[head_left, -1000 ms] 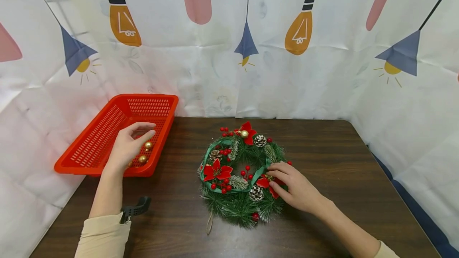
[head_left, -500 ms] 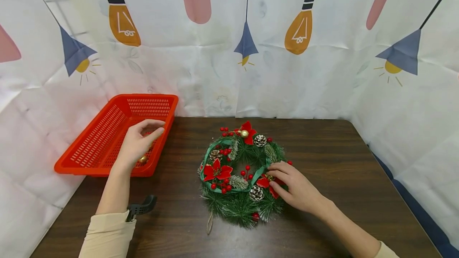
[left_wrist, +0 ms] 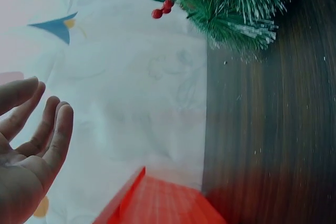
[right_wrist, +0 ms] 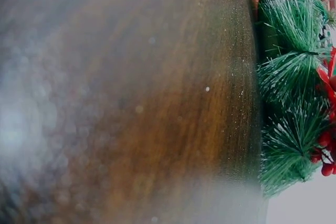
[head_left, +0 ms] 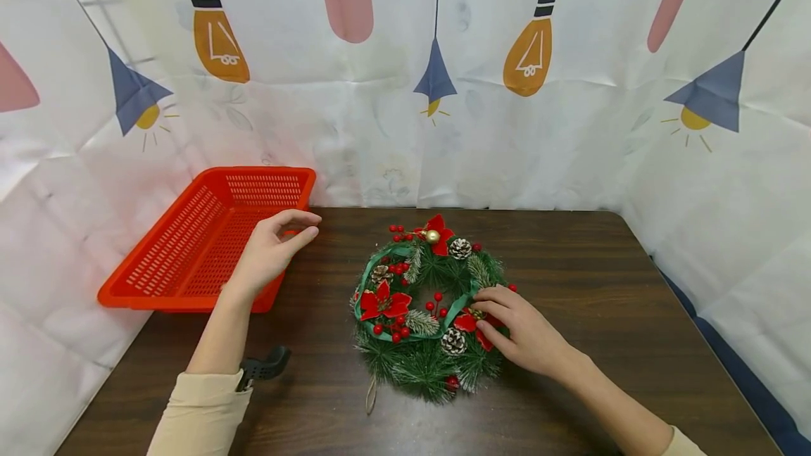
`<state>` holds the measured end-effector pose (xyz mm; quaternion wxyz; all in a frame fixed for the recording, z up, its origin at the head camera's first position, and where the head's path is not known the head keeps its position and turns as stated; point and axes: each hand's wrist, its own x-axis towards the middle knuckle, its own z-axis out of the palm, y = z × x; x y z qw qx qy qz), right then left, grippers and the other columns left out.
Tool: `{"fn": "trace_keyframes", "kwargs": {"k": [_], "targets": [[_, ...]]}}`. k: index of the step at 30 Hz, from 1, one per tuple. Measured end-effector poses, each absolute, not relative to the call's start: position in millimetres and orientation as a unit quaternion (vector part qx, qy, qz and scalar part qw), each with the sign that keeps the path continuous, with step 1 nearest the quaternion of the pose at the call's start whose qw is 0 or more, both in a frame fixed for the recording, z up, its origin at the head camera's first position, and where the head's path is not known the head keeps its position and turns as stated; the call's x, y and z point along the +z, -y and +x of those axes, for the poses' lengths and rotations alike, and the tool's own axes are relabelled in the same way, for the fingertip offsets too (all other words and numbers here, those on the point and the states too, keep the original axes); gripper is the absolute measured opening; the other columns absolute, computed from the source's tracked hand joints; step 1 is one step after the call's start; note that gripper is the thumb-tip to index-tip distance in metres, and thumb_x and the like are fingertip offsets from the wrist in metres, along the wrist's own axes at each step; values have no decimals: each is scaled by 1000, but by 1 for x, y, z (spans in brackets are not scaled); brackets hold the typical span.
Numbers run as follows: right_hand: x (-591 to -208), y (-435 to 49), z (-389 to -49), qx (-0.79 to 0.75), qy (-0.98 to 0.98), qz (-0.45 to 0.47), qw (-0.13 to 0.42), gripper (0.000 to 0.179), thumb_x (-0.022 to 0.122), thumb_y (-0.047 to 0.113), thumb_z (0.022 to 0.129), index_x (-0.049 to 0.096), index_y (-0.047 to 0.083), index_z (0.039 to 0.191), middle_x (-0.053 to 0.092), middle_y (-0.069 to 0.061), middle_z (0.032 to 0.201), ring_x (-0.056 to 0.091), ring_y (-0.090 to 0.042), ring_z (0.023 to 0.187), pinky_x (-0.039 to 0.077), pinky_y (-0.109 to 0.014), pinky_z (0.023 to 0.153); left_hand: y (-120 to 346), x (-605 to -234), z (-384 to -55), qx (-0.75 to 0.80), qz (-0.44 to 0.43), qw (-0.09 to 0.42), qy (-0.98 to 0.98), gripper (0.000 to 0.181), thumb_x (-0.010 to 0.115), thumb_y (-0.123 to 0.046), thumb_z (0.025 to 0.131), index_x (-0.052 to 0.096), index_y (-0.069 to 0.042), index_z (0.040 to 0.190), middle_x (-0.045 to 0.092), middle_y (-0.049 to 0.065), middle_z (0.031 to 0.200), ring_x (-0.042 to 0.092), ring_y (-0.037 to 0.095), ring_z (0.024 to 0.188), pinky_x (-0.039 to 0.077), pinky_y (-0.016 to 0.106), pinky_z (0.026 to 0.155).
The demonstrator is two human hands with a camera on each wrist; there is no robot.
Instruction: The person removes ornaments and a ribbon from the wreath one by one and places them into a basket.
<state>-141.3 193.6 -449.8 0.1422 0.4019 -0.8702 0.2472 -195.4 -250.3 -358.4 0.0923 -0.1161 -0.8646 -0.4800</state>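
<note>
A green Christmas wreath (head_left: pixel 423 364) lies on the table, dressed with red poinsettias (head_left: pixel 384 302), pine cones (head_left: pixel 453 341), red berries (head_left: pixel 438 297) and a green ribbon (head_left: pixel 394 252). One gold ball (head_left: pixel 433 236) sits at its top. On the wreath's right side my right hand (head_left: pixel 513 322) holds it, fingers bent over the lower right poinsettia (head_left: pixel 464 322). My left hand (head_left: pixel 269 252) hovers at the red basket's right rim, thumb and fingers apart. In the left wrist view, nothing shows between the left hand's fingers (left_wrist: pixel 62 135). The gold balls in the basket are hidden behind the left arm.
The red plastic basket (head_left: pixel 146 302) stands at the table's back left. A twine loop (head_left: pixel 370 397) sticks out from the wreath's lower left. Behind the brown table (head_left: pixel 570 245) hangs a white curtain (head_left: pixel 380 132) printed with lamps and bulbs.
My left hand has moved right, from above the basket's inside to its right rim, and now covers the gold balls seen earlier. The right hand and the wreath have stayed put.
</note>
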Motion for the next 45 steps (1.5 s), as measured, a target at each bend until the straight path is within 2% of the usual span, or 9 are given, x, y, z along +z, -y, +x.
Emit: {"fn": "trace_keyframes", "kwargs": {"k": [3, 8, 11, 16, 24, 30, 40, 45], "targets": [[-450, -194, -141, 247, 871, 401, 142, 26, 76, 18, 95, 71, 10, 119, 64, -4, 127, 59, -22, 119, 53, -45, 98, 242, -358, -200, -479, -131, 88, 864, 29, 68, -30, 102, 70, -10, 123, 68, 8, 122, 59, 20, 112, 46, 43, 99], [-449, -194, -141, 246, 872, 400, 140, 27, 75, 19, 95, 71, 9, 120, 64, -5, 127, 59, -22, 119, 53, -46, 98, 231, -359, -205, -491, -153, 69, 855, 27, 67, -24, 102, 69, -7, 124, 67, 14, 123, 62, 25, 107, 51, 29, 91], [-449, -194, -141, 246, 872, 400, 141, 27, 75, 19, 95, 71, 9, 120, 64, -5, 127, 59, -22, 119, 52, -46, 98, 225, -360, -208, -500, -160, 61, 849, 26, 68, -23, 102, 70, -7, 123, 68, 12, 121, 64, 25, 105, 52, 24, 85], [-448, -193, -141, 245, 871, 402, 141, 27, 76, 19, 95, 71, 8, 120, 65, -7, 126, 60, -22, 118, 53, -46, 97, 217, -363, -211, -492, -169, 51, 853, 24, 69, -24, 101, 71, -10, 120, 69, 7, 117, 67, 23, 102, 53, 29, 82], [-446, -193, -141, 244, 871, 403, 137, 26, 75, 20, 96, 72, 9, 118, 65, -6, 126, 59, -22, 119, 53, -46, 98, 198, -372, -215, -491, -200, 23, 848, 21, 70, -20, 101, 71, -11, 120, 68, 5, 119, 67, 21, 106, 55, 38, 87], [-447, -194, -141, 244, 871, 403, 137, 27, 75, 20, 96, 71, 9, 120, 65, -7, 126, 60, -22, 119, 53, -45, 97, 182, -379, -223, -492, -217, 13, 843, 17, 70, -14, 100, 72, -12, 117, 70, 3, 116, 68, 19, 101, 56, 44, 90], [-449, -195, -142, 244, 871, 403, 140, 27, 76, 20, 95, 71, 9, 120, 65, -7, 125, 60, -21, 118, 53, -45, 97, 159, -382, -234, -508, -229, -24, 830, 22, 69, -16, 101, 71, -6, 121, 69, 12, 122, 69, 32, 104, 56, 43, 87], [-449, -195, -142, 244, 871, 403, 138, 27, 76, 20, 95, 71, 9, 120, 65, -7, 126, 60, -21, 118, 53, -45, 96, 149, -382, -240, -510, -235, -35, 827, 24, 69, -17, 101, 71, -5, 122, 68, 13, 123, 69, 29, 103, 56, 44, 85]]}}
